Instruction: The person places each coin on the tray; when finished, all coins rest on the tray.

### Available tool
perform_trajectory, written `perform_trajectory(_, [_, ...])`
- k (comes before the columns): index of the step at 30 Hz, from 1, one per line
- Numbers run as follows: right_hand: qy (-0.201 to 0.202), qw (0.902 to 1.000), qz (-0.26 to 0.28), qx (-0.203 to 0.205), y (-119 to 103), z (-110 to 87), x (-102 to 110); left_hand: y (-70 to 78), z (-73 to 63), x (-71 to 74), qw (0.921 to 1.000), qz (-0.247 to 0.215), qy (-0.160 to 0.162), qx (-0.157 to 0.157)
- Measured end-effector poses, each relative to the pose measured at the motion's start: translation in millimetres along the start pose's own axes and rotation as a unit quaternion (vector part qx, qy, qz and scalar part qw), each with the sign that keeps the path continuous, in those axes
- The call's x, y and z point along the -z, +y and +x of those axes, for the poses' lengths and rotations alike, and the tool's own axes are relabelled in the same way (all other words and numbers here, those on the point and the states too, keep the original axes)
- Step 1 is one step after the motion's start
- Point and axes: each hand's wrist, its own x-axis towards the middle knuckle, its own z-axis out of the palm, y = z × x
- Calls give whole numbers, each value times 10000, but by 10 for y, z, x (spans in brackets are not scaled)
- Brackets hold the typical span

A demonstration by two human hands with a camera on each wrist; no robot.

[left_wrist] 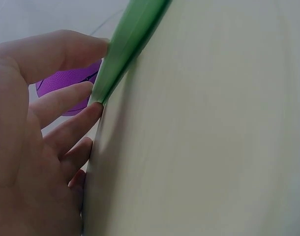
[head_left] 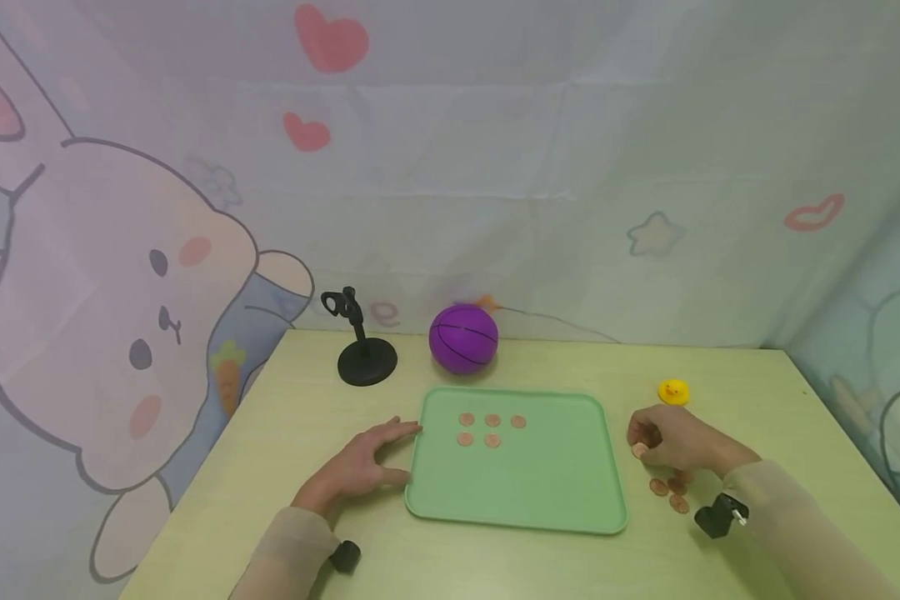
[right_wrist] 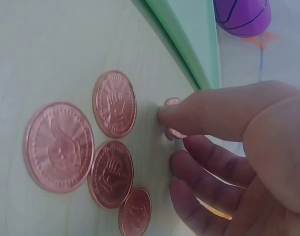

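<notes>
A light green tray (head_left: 555, 483) lies on the table, with several copper-coloured coins (head_left: 492, 440) in two rows toward its back left. My left hand (head_left: 356, 467) is at the tray's left side, its thumb and fingertips touching the rim, fingers fairly straight. To the right of the tray, my right hand (head_left: 678, 437) pinches one coin (right_wrist: 176, 132) close over the table, the thumb covering much of its face. Several more coins (right_wrist: 59, 147), stamped with hand signs, lie on the table beside that hand, some of them overlapping.
Behind the tray sits a purple ball (head_left: 463, 339) with black lines. A black stand (head_left: 367, 362) with a round base is left of it. Just beyond the right hand is a small yellow duck (head_left: 673, 392). A printed cloth (head_left: 457, 167) hangs behind the table.
</notes>
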Motion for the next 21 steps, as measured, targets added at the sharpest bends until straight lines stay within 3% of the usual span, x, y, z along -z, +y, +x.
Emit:
perform_trajectory(8, [242, 9994, -135, 217, -65, 6, -4, -4, 3, 9, 10000, -90, 7, -8])
perform_trajectory(16, [268, 9995, 161, -23, -67, -24, -16, -13, 5, 1, 9999, -106, -13, -34])
perform_trajectory(21, [342, 9992, 164, 145, -22, -32, -20, -21, -2, 9, 10000, -76, -17, 6])
